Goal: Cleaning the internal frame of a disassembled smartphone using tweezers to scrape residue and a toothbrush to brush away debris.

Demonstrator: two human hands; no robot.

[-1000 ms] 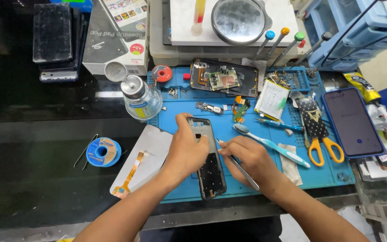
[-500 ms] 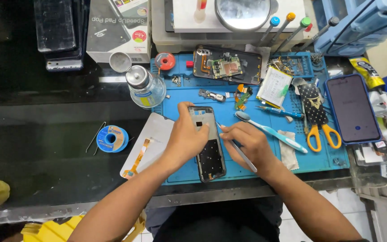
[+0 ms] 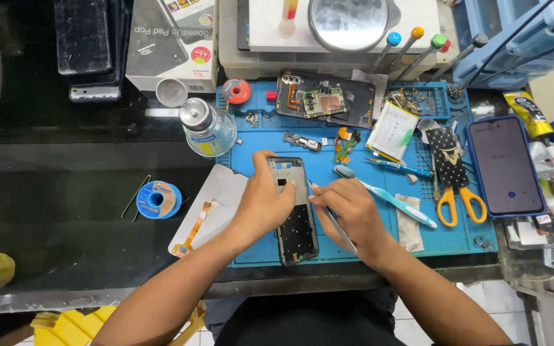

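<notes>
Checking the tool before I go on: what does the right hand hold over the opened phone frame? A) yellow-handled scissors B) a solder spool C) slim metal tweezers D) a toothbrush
C: the right hand grips slim metal tweezers with the tip at the phone frame, which the left hand steadies; the scissors lie apart on the blue mat.

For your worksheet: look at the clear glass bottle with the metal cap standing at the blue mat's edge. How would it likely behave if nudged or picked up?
The glass bottle looks squat and broad-bodied, so a nudge would probably slide it rather than tip it. Its smooth glass may be slippery to grip and would likely break if dropped. On its side, the round body would probably roll across the blue mat.
</notes>
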